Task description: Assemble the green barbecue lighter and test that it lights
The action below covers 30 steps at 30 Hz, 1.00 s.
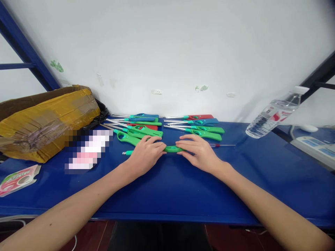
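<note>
While both hands grip it, one green lighter (173,149) lies low over the tabletop (178,191), near the centre; whether it touches the surface cannot be told. Long axis: left to right, roughly parallel to the tabletop's front edge. Teal collar and short metal tip point left, emerging beyond the left hand; the handle extends toward the right hand, its green middle exposed between the two.

Left hand (145,155): closed over the collar side of the handle, fingers curled. Right hand (200,153): pinching the handle's other end between thumb and fingers.

Left lighter group (146,130): blue, green and red handles, overlapping, metal nozzles to the left, just behind the left hand. Right lighter group (204,122): red, blue and green handles, nozzles likewise left, behind the right hand. Screwdriver (226,145): one, thin shaft pointing right, partly hidden by the right hand.

Surface: tabletop, blue, smooth. At left, a carton (49,122) bound in yellow tape; before it, a torn printed card (19,179) and a pixelated item, unreadable. At right, a clear bottle (274,113), white-capped, slanted in view, and a white device (314,148).

Room: white wall (178,45) with peeling scraps; blue metal frame (28,45) at left; dark red floor (222,237) below.
</note>
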Each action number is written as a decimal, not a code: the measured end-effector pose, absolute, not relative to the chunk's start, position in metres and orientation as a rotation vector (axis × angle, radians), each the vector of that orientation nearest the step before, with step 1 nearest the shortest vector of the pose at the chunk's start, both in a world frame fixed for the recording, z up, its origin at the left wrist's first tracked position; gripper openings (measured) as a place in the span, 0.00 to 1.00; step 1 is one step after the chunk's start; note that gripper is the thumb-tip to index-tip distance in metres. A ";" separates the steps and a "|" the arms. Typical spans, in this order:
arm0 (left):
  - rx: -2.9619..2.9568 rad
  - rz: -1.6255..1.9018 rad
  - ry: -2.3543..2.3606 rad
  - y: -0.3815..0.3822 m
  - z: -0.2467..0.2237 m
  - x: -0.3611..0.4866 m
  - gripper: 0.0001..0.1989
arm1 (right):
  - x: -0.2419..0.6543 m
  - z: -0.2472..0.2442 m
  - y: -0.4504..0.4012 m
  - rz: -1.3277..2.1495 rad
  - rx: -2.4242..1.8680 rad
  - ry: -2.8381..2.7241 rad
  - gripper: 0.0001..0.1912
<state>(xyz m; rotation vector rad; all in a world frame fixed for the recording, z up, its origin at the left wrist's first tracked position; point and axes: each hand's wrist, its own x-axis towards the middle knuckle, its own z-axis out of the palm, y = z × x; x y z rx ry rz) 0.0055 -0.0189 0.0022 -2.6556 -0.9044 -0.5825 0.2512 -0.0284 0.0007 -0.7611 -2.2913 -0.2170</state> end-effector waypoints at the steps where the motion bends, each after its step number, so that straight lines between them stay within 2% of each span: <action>1: -2.657 -0.595 -0.905 -0.020 0.002 0.006 0.06 | 0.251 0.001 -0.029 -0.231 -0.756 -2.288 0.09; 7: -2.667 -0.622 -0.885 -0.018 0.001 0.004 0.07 | 0.250 0.002 -0.029 -0.188 -0.835 -2.298 0.11; 12: -2.675 -0.591 -0.879 -0.013 0.006 0.000 0.09 | 0.270 0.011 -0.019 -0.160 -0.926 -2.371 0.28; 18: -2.620 -0.605 -0.907 -0.009 0.006 -0.006 0.09 | 0.291 0.016 -0.009 -0.108 -0.945 -2.445 0.13; 30: -2.672 -0.630 -0.940 -0.010 0.009 -0.007 0.10 | 0.284 0.017 -0.015 -0.196 -0.976 -2.473 0.11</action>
